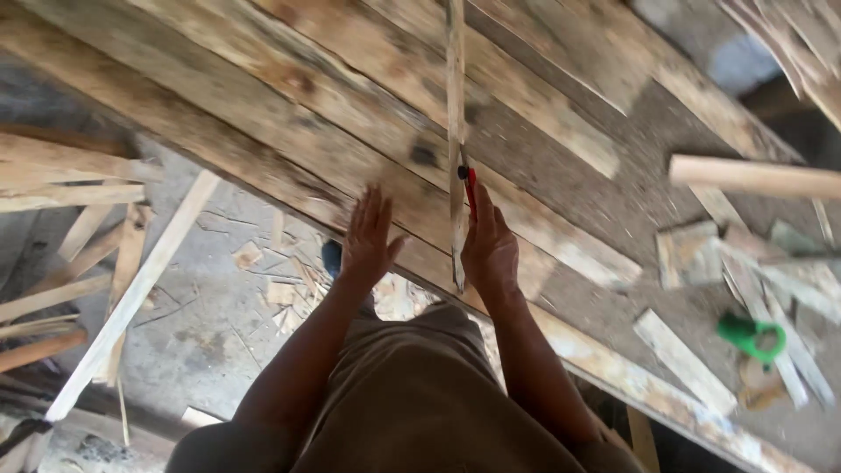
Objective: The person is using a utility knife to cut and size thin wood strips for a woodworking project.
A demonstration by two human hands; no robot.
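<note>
The left hand [368, 236] lies flat, fingers spread, on the weathered plank counter [289, 131]. At its three o'clock, the right hand [489, 250] pinches a red marker [470, 188] against the long thin wooden strip [455, 114], which runs toward twelve o'clock.

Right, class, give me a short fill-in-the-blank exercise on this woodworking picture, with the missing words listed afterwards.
1. The left hand lies flat and ____ on the planks.
2. The right hand holds a ____ pencil against the thin wooden strip.
3. The tool handle lying at the right is ____.

Missing words: open; red; green
</note>
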